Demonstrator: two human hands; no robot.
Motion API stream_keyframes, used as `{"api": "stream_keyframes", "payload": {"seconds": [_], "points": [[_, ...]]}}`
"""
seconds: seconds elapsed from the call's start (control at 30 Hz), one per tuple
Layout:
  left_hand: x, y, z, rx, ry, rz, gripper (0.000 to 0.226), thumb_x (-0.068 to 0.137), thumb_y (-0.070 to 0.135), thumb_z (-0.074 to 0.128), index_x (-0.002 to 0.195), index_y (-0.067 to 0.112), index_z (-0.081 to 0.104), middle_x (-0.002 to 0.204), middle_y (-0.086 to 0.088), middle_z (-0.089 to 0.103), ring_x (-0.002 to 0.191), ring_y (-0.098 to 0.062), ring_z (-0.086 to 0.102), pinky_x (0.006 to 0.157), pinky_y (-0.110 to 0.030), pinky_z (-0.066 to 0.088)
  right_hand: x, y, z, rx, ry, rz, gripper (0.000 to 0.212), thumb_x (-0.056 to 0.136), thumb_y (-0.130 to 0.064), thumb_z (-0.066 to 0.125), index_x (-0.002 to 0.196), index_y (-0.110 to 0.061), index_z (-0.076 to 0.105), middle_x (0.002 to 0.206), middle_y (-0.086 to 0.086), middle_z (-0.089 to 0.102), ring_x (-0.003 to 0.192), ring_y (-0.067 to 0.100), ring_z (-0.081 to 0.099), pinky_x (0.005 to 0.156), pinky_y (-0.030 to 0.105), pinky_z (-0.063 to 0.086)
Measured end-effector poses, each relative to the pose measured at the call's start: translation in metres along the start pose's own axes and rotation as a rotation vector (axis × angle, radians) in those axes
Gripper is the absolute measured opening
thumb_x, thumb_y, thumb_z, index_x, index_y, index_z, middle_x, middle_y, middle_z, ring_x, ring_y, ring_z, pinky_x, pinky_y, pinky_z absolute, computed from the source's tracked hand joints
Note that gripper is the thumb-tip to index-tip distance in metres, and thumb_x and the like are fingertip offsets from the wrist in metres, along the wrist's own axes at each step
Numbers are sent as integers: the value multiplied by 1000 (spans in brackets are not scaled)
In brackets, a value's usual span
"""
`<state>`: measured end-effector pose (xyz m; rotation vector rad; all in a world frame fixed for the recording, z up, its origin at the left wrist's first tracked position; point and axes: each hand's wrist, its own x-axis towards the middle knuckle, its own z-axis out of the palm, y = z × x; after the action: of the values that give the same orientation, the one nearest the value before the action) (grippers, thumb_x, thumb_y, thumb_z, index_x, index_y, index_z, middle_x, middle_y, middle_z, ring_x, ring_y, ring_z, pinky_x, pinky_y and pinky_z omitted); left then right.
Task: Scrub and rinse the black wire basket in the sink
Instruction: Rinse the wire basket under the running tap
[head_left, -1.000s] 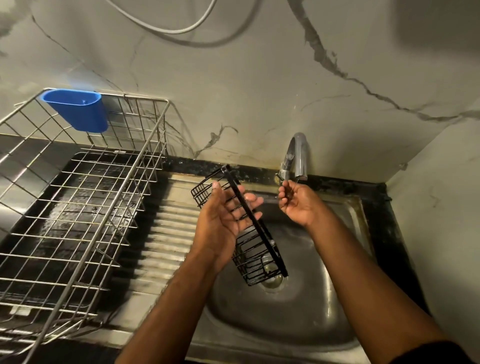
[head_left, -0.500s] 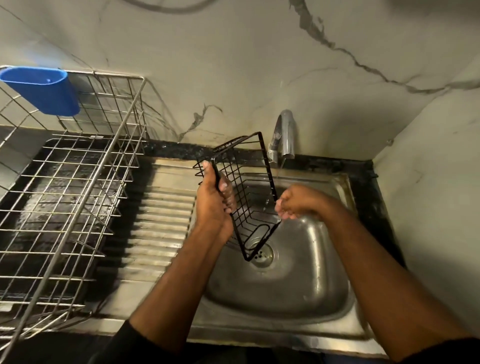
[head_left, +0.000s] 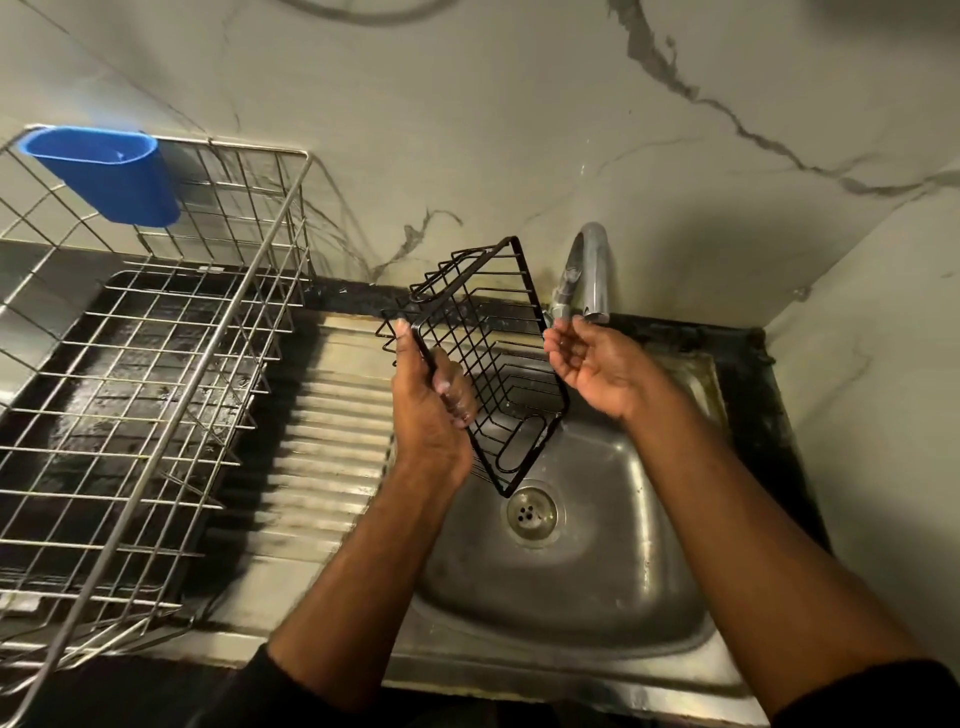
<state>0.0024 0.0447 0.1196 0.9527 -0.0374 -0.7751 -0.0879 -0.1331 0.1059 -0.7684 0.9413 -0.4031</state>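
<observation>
Over the sink bowl, your left hand has its fingers clamped on one long rim of the black wire basket, holding it tilted on end with its low corner just above the drain and its open side facing you. Your right hand is apart from the basket, palm up, fingers spread and loosely curled just under the tap spout. No water stream, sponge or suds can be made out, so judge the scrubbing unconfirmed and the rinse not finished.
</observation>
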Motion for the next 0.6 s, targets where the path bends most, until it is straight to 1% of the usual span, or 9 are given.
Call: {"api": "stream_keyframes", "payload": {"seconds": [0.13,0.2,0.27,0.3,0.37,0.43,0.47,0.5,0.6], "points": [[2,-3,0,11,4,0,62,97,63,43,50,22,38,43,10,30,38,-9,23,38,-24,18,3,-6,4,130,-16,60,27,97,-7,41,79,-13,59,62,1,59,55,9,51,54,19,36],[3,-5,-1,10,6,-3,61,97,63,43,51,22,38,43,10,30,38,-9,23,40,-26,17,3,-6,0,93,-57,72,26,97,-8,39,78,-16,55,61,-1,55,52,8,46,49,19,32],[6,-8,-3,2,3,-11,61,98,62,42,52,22,39,44,10,30,38,-9,23,39,-25,17,1,1,-6,-36,-108,52,26,101,-15,40,81,-16,56,65,-1,54,54,8,46,48,19,33],[7,-9,-3,-2,2,-16,61,99,62,42,52,22,39,43,9,30,38,-9,23,38,-25,18,-1,7,-9,-181,-121,28,26,103,-19,41,84,-14,58,68,0,57,56,9,48,51,20,35],[8,-10,-2,-10,2,-27,62,100,62,41,53,21,39,43,9,31,38,-9,23,38,-24,19,-4,22,-16,-726,-152,2,26,103,-23,44,93,-7,63,77,6,66,64,12,58,59,25,44],[8,-11,0,-11,0,-31,61,100,61,40,55,20,38,44,9,31,38,-9,23,38,-24,20,-5,37,-25,-1278,-202,1,19,100,-17,53,97,-7,69,89,8,71,74,14,65,66,25,51],[9,-11,0,-6,-3,-28,61,101,61,40,55,20,38,44,9,31,38,-9,24,38,-24,20,-4,42,-29,-1398,-160,-67,16,98,-13,55,98,-8,70,93,8,72,77,13,66,67,23,50],[9,-11,1,2,-4,-23,61,101,60,40,55,20,38,44,9,31,38,-9,24,38,-24,20,-2,43,-31,-1360,-66,-131,17,98,-9,53,100,-9,70,95,7,71,80,13,65,66,22,50],[9,-9,2,5,5,-10,61,102,60,39,56,20,36,44,10,30,39,-9,23,38,-24,20,3,35,-35,-1039,173,-263,21,101,-6,47,101,-8,67,89,5,67,78,14,63,63,19,47]]}}
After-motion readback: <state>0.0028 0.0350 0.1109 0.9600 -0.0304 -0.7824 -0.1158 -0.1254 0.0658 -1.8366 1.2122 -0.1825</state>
